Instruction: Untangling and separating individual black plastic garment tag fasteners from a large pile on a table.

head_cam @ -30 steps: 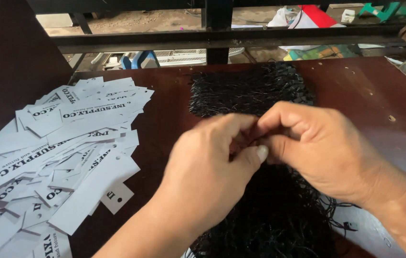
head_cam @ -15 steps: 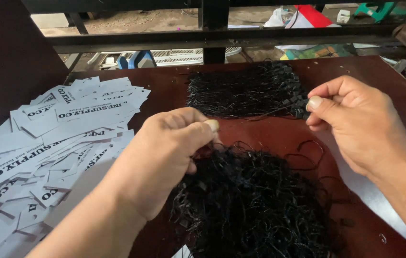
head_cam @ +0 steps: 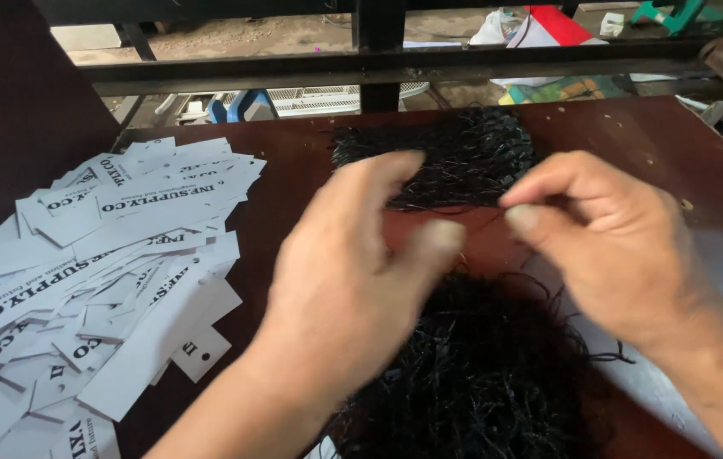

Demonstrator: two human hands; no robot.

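My right hand pinches a thin black string between thumb and forefinger, just in front of a flat bundle of black strings at the far side of the table. Blurred with motion, my left hand hovers close beside the right one, thumb and fingers apart, with nothing visible between them. Below both hands lies a loose tangled heap of black strings, partly hidden by my left wrist.
A wide spread of white printed card tags covers the left of the dark red-brown table. A dark board stands at the far left. A black metal rail runs behind the table, with clutter beyond it.
My left hand has risen from the tangled heap and moved toward the right hand. The right hand has shifted slightly left and nearer, still pinching a string.
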